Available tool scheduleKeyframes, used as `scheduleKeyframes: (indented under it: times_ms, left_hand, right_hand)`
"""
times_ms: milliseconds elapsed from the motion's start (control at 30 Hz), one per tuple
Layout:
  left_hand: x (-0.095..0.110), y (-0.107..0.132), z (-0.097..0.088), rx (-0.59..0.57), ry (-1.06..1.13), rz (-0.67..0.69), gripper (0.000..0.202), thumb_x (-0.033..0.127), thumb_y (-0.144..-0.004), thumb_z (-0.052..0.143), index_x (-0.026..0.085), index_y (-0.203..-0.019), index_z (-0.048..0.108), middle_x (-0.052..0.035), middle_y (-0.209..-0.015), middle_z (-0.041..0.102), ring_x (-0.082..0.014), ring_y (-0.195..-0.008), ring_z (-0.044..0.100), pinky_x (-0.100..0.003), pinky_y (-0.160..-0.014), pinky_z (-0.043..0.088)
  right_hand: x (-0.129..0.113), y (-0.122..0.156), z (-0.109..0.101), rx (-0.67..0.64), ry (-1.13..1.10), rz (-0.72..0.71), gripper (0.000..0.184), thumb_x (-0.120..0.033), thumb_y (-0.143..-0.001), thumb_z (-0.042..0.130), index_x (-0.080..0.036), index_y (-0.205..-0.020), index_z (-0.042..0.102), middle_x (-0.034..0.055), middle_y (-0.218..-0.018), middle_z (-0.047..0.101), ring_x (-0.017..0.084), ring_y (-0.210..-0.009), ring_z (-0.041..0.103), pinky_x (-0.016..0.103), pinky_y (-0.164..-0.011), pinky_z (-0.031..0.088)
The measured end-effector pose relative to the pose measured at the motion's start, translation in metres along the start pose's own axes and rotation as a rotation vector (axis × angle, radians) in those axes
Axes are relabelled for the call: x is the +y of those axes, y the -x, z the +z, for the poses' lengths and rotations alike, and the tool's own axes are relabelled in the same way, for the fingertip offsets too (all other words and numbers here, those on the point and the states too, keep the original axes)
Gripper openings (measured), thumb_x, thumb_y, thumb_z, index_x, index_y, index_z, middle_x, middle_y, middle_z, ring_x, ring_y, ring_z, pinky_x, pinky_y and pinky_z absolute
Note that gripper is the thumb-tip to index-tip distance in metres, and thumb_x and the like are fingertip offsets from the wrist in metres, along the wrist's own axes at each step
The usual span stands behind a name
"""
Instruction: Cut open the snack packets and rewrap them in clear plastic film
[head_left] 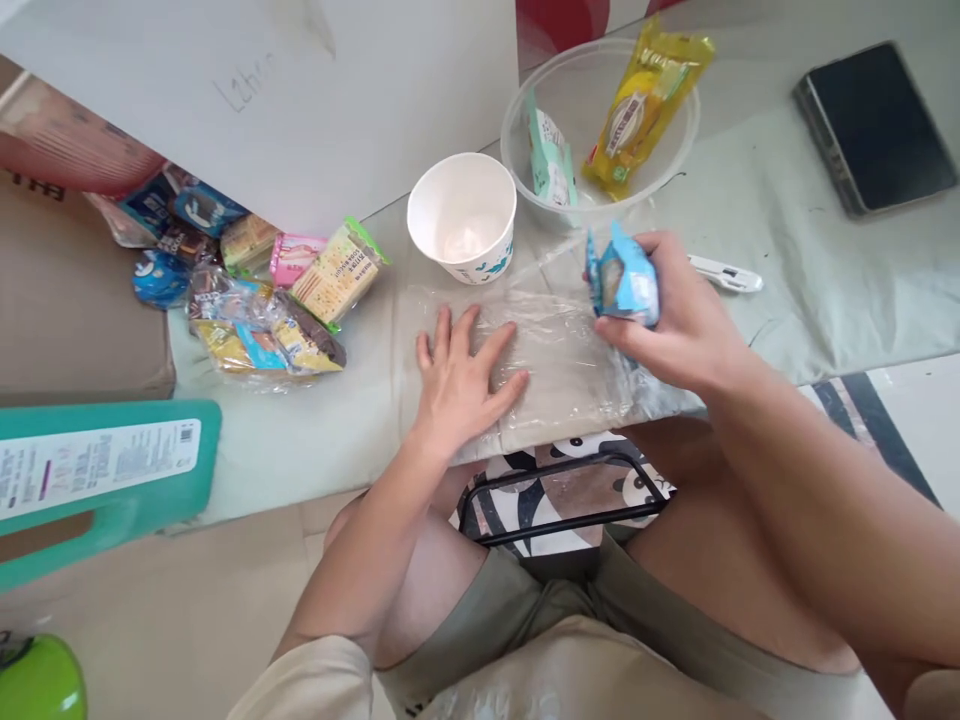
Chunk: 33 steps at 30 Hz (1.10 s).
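Note:
My left hand (461, 375) lies flat with fingers spread on a clear plastic bag (562, 360) stretched across the table's front edge. My right hand (679, 320) is closed around a small blue snack packet (622, 278), held just above the bag's right end. A white paper cup (463, 215) stands upright behind the bag. Further back is a clear plastic bowl (667, 150) holding a yellow snack packet (645, 105) and a pale green packet (550, 160).
A pile of assorted snack packets (255, 290) lies at the left under a white board (300, 100). A dark tablet-like device (874, 125) sits at the far right, a white utility knife (726, 274) near my right hand. A teal stool (105, 480) stands at the left.

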<state>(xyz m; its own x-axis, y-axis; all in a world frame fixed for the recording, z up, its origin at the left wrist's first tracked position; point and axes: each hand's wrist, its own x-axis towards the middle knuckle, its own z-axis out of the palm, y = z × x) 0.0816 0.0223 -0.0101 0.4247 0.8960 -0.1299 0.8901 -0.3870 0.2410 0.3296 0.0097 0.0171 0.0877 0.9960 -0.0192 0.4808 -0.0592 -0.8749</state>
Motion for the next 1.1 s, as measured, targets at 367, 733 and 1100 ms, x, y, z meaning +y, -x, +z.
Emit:
scheduleKeyframes:
  times_ms: [367,733,1100]
  left_hand:
    - [0.003,-0.001,-0.002,-0.015,-0.022,-0.009,0.061,0.047,-0.093,0.066,0.032,-0.151,0.06,-0.0166,-0.17,0.038,-0.0496,-0.162,0.024,-0.076,-0.124,0.024]
    - [0.002,-0.001,0.0,-0.038,-0.009,-0.005,0.06,0.049,-0.094,0.065,0.033,-0.152,0.059,-0.0159,-0.171,0.037,-0.0505,-0.162,0.022,-0.077,-0.124,0.021]
    - [-0.003,0.009,-0.008,0.018,0.016,0.036,0.063,0.046,-0.087,0.071,0.034,-0.148,0.062,-0.0147,-0.168,0.041,-0.0462,-0.16,0.029,-0.073,-0.126,0.022]
  right_hand:
    - [-0.078,-0.116,-0.046,0.136,-0.516,0.389,0.009,-0.022,-0.097,0.053,-0.017,-0.096,0.06,0.0009,-0.074,0.066,0.019,-0.078,0.072,0.043,-0.078,0.06]
    - [-0.104,-0.075,-0.052,0.336,0.463,0.175,0.032,-0.039,-0.086,0.054,-0.018,-0.073,0.075,0.0062,-0.071,0.067,0.016,-0.063,0.053,0.049,-0.075,0.049]
    - [0.014,-0.015,-0.009,0.244,0.336,0.351,0.047,-0.042,-0.073,0.078,-0.023,-0.112,0.062,0.0062,-0.097,0.072,0.028,-0.085,0.069,0.053,-0.088,0.054]
